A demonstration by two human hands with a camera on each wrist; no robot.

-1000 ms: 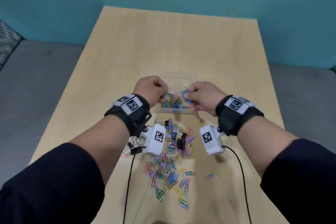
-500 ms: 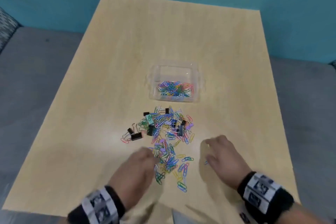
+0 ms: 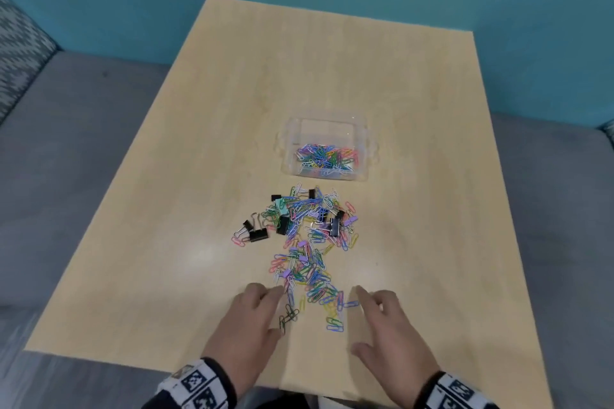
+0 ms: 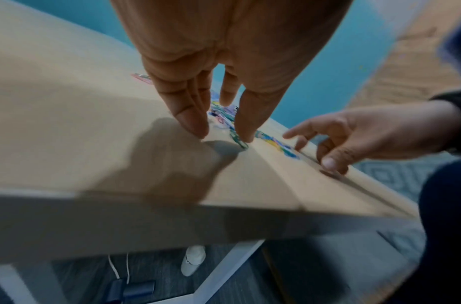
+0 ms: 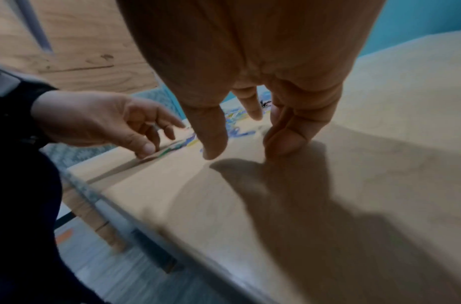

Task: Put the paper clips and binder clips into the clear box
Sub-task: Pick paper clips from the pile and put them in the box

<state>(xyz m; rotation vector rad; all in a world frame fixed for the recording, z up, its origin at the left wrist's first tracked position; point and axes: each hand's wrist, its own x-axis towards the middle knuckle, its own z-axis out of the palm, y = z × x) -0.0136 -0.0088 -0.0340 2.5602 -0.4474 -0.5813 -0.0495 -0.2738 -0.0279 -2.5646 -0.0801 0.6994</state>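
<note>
**Both my hands spread at the near end of the clip pile**

My left hand and my right hand lie on either side of the near end of the pile of paper clips, fingers loosely spread and holding nothing. The pile runs away from me toward the clear box, which sits just beyond its far end on the table and already has a layer of coloured paper clips in its bottom. Black binder clips lie in the far half of the pile, some off to its left.

The head view shows the box and the whole pile; neither wrist view shows the box. The left wrist view shows what the head view cannot: my left fingertips down at the tabletop with a green clip just beside them, though blur keeps me from telling whether they touch it. The right wrist view shows my right fingertips close over the wood at the pile's edge.
</note>
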